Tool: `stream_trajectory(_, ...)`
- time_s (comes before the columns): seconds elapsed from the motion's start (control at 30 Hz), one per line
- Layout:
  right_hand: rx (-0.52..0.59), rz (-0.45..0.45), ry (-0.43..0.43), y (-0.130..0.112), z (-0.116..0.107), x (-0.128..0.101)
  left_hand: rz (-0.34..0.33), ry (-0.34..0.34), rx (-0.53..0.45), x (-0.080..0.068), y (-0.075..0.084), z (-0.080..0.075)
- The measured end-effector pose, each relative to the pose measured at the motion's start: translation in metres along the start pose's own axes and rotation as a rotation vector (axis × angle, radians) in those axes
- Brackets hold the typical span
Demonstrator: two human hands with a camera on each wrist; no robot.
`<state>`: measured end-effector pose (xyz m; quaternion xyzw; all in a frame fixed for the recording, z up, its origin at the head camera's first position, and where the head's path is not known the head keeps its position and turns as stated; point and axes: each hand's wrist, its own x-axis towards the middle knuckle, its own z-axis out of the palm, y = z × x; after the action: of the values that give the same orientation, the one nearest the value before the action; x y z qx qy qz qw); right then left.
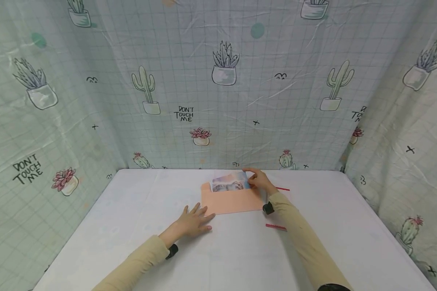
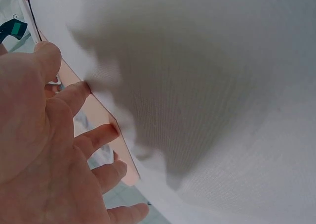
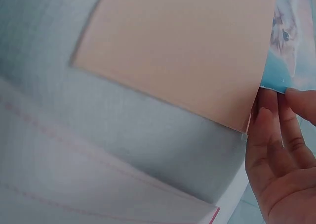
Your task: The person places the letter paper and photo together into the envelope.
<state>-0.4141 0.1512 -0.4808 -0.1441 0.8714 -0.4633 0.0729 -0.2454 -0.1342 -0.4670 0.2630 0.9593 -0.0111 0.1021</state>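
Note:
A peach envelope (image 1: pixel 233 202) lies on the white table, with a postcard (image 1: pixel 228 182) sticking up out of its far, open side. The postcard has a pink and blue picture; a cat-like face shows on it in the right wrist view. My right hand (image 1: pixel 260 180) pinches the right edge of the postcard (image 3: pixel 289 41) between thumb and fingers, beside the envelope's upper right corner. With fingers spread, my left hand (image 1: pixel 194 221) has its fingertips at the envelope's lower left corner. In the left wrist view, those fingertips reach the envelope's edge (image 2: pixel 101 108).
To the right of the envelope, partly under my right forearm, lies a pale flat sheet (image 3: pixel 98 169) with red edge strips (image 1: pixel 276 227). A patterned cloth (image 1: pixel 225 97) hangs behind the table and along both sides.

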Motion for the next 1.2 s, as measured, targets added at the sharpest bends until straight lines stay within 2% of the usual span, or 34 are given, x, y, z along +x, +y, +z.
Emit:
stream_trajectory(0.3,0.015,0.047,0.026,-0.002,0.0,-0.003,-0.005,0.002,-0.002,-0.001,0.0,0.0)
stream_trajectory(0.4,0.035,0.015,0.03,-0.003,0.0,-0.002,-0.006,0.004,0.002,0.0,-0.001,0.001)
stream_trajectory(0.43,0.057,-0.03,0.034,0.0,0.001,0.0,-0.006,0.005,0.003,0.0,-0.001,0.001)
stream_trajectory(0.53,0.061,-0.073,0.048,0.0,0.001,0.0,-0.002,0.011,0.001,0.0,-0.001,0.001)
stream_trajectory(0.63,0.034,-0.095,0.07,-0.001,0.002,-0.001,0.002,0.013,0.005,0.001,-0.001,0.002)
stream_trajectory(0.67,0.009,-0.068,0.069,-0.004,0.003,-0.003,0.004,0.012,0.006,0.001,0.0,0.003)
stream_trajectory(0.87,-0.096,-0.116,0.064,-0.006,0.004,-0.006,0.009,0.027,0.019,0.004,0.001,0.007)
stream_trajectory(1.2,-0.218,-0.115,0.068,-0.011,0.004,-0.007,-0.018,0.045,0.07,0.011,0.009,0.006)
